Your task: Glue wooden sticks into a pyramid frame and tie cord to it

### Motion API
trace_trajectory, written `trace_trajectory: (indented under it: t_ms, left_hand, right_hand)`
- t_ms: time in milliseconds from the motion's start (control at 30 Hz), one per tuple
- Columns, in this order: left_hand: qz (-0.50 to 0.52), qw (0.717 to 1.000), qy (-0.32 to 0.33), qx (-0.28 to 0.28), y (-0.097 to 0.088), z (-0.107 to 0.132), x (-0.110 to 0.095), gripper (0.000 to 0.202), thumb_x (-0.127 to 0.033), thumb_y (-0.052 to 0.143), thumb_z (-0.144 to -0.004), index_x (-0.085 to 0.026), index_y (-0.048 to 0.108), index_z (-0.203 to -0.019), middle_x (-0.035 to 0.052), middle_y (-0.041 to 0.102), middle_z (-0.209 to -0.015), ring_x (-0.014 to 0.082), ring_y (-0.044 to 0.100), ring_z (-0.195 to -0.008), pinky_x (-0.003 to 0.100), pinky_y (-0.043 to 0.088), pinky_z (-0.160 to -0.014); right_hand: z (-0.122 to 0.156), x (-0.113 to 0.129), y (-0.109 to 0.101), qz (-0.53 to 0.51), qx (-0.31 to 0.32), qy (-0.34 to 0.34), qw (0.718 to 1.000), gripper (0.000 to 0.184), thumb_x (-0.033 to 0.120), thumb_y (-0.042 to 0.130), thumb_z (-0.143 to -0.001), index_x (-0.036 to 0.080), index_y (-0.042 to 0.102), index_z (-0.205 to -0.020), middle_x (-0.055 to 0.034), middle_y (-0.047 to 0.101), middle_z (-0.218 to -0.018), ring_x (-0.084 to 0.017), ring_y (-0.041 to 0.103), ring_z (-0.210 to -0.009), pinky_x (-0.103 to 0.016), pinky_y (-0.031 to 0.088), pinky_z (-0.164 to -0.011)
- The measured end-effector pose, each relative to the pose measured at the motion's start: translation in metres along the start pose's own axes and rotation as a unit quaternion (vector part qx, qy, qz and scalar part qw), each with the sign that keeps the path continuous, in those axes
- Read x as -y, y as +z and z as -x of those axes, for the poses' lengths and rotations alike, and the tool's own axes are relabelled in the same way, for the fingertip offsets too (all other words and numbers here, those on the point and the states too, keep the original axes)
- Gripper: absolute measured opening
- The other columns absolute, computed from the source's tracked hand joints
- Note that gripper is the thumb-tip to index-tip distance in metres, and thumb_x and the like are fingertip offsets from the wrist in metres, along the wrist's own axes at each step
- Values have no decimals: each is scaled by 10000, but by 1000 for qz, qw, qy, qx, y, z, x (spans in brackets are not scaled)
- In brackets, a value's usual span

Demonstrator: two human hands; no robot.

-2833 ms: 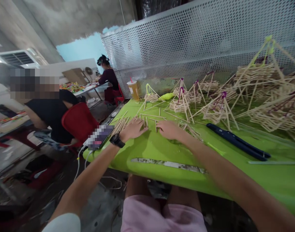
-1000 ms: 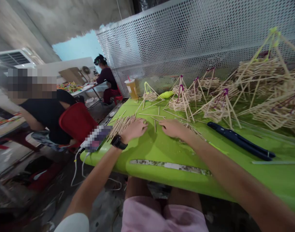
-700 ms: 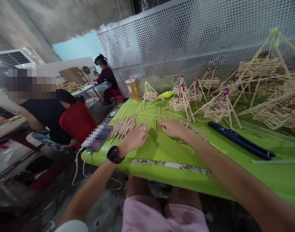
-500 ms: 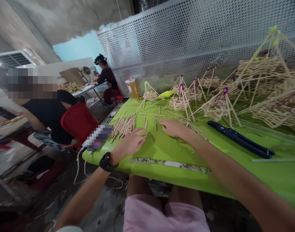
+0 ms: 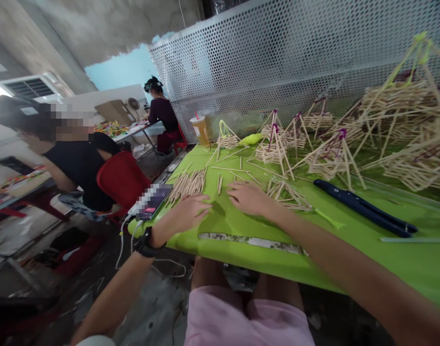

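My left hand [image 5: 186, 211], with a black watch [image 5: 148, 244] on its wrist, lies low over the green table. Its fingers are stretched out beside the near side of a pile of short wooden sticks [image 5: 187, 185]. Nothing shows in its grasp. My right hand [image 5: 247, 197] rests palm down to the right of it, fingers apart, close to a few loose sticks [image 5: 219, 184]. What lies under its palm is hidden. Just right of that hand is a small stick frame [image 5: 287, 194] with a yellow-green tie [image 5: 330, 218].
Stick pyramids with purple ties [image 5: 340, 154] fill the back right. A dark blue long-handled tool [image 5: 364, 206] lies at right, a flat strip [image 5: 252, 241] along the front. A phone [image 5: 153, 204] sits at the left edge, a drink cup [image 5: 200, 132] behind. Two people sit at left.
My left hand has drawn back to the left. The right hand has shifted left and toward me, its fingers spreading, and more of the small stick frame shows. The view has turned slightly left.
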State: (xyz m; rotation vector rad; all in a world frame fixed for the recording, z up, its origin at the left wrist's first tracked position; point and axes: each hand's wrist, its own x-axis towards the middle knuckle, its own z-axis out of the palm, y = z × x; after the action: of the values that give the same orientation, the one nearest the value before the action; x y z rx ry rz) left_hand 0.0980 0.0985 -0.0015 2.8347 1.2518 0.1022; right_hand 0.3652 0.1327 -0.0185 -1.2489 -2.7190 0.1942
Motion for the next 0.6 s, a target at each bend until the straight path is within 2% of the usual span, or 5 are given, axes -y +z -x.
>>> trace_trajectory:
  t_ms: [133,267,400,500,600]
  left_hand:
    - [16,1000,-10,-22,2,-27,5,263,-354,592,-1067,-244,813,-1158,94,765,-1281,282,693,-1211,465,523,-1116]
    - [64,996,-41,-36,17,-44,3,208,-313,631,-1051,-214,805,-1108,93,776,-1171,271,710,-1108,418,556,-1001]
    - [112,988,-92,-58,27,-45,1,185,-291,633,-1050,-204,794,-1025,75,776,-1040,239,713,-953,367,563,-892]
    - [123,985,-102,-59,28,-43,0,188,-300,628,-1054,-195,778,-1011,77,775,-1028,245,712,-954,366,560,-900]
    - [129,984,-104,-64,30,-42,0,194,-300,609,-1063,-187,761,-1022,84,775,-1032,249,716,-979,368,558,-924]
  right_hand:
    - [4,6,0,-2,19,-12,1000,428,253,428,-1106,151,779,-1330,-184,621,-1578,-352,550,-1499,-624,410,-1254]
    - [4,5,-4,-5,18,-28,999,404,222,437,-1101,161,816,-1228,-184,687,-1479,-329,631,-1396,-589,458,-1206]
    - [2,5,-2,-13,19,-39,999,419,193,420,-1097,147,791,-1286,-176,731,-1409,-308,676,-1315,-573,489,-1174]
    - [0,4,2,-25,12,-49,998,443,189,409,-1098,170,754,-1376,-157,708,-1476,-309,655,-1367,-580,475,-1191]
    - [-1,2,5,-37,5,-54,998,442,193,424,-1089,204,767,-1367,-141,724,-1462,-310,652,-1381,-573,471,-1193]
